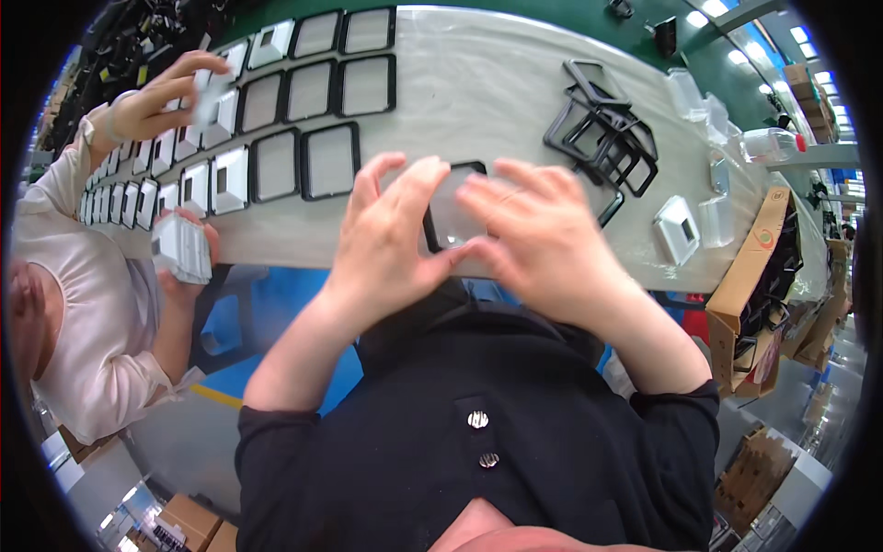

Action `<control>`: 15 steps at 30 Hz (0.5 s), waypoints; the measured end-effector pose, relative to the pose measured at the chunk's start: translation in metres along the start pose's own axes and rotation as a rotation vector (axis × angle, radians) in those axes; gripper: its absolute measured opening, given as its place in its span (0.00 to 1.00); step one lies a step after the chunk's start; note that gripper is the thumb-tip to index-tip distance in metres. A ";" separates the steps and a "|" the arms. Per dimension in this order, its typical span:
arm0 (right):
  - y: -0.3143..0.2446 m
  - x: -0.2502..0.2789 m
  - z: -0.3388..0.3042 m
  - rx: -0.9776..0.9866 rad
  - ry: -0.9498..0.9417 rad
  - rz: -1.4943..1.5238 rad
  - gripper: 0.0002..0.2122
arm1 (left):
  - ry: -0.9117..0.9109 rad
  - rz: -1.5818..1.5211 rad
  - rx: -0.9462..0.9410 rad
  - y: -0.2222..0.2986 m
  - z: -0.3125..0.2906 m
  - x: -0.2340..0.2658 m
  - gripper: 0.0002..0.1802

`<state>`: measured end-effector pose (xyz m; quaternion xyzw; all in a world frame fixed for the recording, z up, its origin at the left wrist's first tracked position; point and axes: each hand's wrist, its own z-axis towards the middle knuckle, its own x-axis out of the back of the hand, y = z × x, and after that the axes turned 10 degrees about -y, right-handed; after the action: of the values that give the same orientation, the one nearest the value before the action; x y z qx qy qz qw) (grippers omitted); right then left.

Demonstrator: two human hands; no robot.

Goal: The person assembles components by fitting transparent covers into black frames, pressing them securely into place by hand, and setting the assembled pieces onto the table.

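A black rectangular frame (432,232) lies at the table's near edge, between and partly behind my hands. My left hand (386,239) is over its left side, fingers bent and apart, thumb reaching across its near edge. Over its right side, my right hand (543,235) has its fingers spread and blurred by motion. The thumb tips come close together; whether either hand touches the frame is hidden. Several black frames (331,161) lie in rows to the left. A loose, tangled pile of similar frames (607,129) sits at the right.
At left, a co-worker's hand (166,97) reaches over rows of white housings (230,179); the other hand holds stacked white pieces (181,248). A single white housing (678,230), clear plastic pieces (685,92) and a bottle (771,144) are rightward. A cardboard box (750,285) holds black frames.
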<state>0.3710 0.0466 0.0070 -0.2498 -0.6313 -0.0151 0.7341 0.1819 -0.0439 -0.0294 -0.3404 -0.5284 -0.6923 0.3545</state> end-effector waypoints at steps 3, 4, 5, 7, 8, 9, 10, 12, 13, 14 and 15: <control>0.057 0.059 0.000 -0.004 0.300 -0.056 0.13 | 0.016 0.199 -0.023 -0.026 0.058 0.016 0.40; 0.077 0.077 -0.005 -0.154 0.342 0.088 0.13 | -0.005 0.215 0.016 -0.043 0.083 0.018 0.40; 0.101 0.093 -0.016 -0.260 0.335 -0.012 0.13 | -0.025 0.227 0.047 -0.058 0.108 0.019 0.40; 0.141 0.122 -0.041 -0.380 0.357 -0.137 0.14 | -0.101 0.261 0.120 -0.072 0.154 0.028 0.42; 0.161 0.135 -0.049 -0.509 0.301 -0.147 0.15 | -0.099 0.302 0.109 -0.092 0.171 0.025 0.43; 0.178 0.141 -0.052 -0.644 0.239 -0.153 0.17 | -0.162 0.343 0.100 -0.111 0.182 0.027 0.43; 0.194 0.146 -0.055 -0.671 0.245 -0.173 0.17 | -0.251 0.349 0.163 -0.121 0.188 0.031 0.43; 0.232 0.147 -0.067 -0.747 0.143 -0.168 0.19 | -0.383 0.343 0.272 -0.118 0.199 0.036 0.41; 0.246 0.146 -0.069 -0.797 0.113 -0.160 0.20 | -0.375 0.488 0.303 -0.105 0.198 0.037 0.41; 0.255 0.142 -0.065 -0.839 0.081 -0.147 0.20 | -0.284 0.459 0.261 -0.094 0.194 0.031 0.38; 0.255 0.140 -0.056 -0.881 0.034 -0.175 0.22 | -0.250 0.405 0.201 -0.084 0.195 0.023 0.38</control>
<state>0.5370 0.2893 0.0450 -0.4840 -0.5711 -0.3485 0.5640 0.1176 0.1588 -0.0098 -0.4853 -0.5552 -0.5037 0.4500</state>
